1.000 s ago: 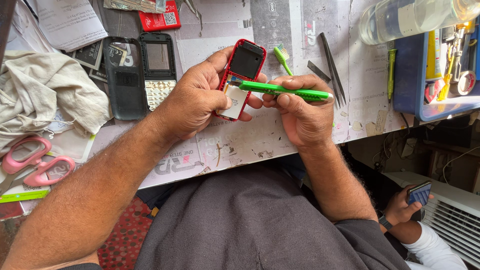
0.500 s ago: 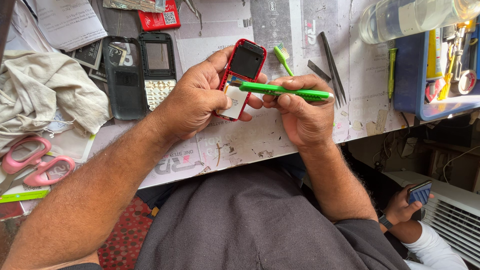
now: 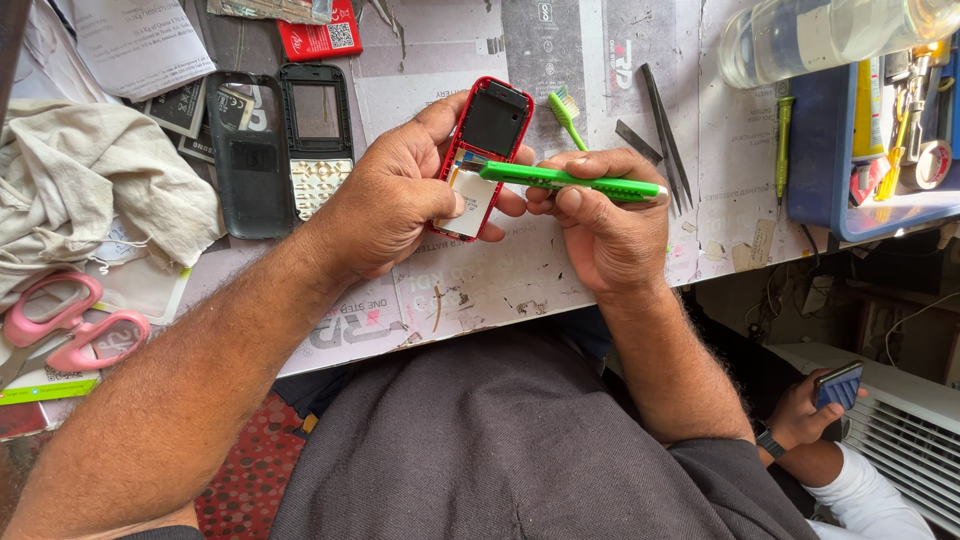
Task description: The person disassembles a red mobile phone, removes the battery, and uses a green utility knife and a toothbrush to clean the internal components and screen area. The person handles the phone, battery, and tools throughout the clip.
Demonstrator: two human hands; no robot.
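My left hand (image 3: 390,200) grips a small red phone frame (image 3: 493,120) with a dark screen opening and a white part at its lower end. My right hand (image 3: 605,225) holds a green utility knife (image 3: 570,180) level, its tip touching the phone's middle. Both hands hover just above the worktable, close to its front edge.
A black phone cover and keypad panel (image 3: 285,150) lie to the left, beside a crumpled cloth (image 3: 90,190) and pink scissors (image 3: 60,325). Tweezers (image 3: 665,135), a green brush (image 3: 565,110), a clear bottle (image 3: 820,35) and a blue tool tray (image 3: 815,190) sit right. Another person's hand (image 3: 815,405) holds a phone at lower right.
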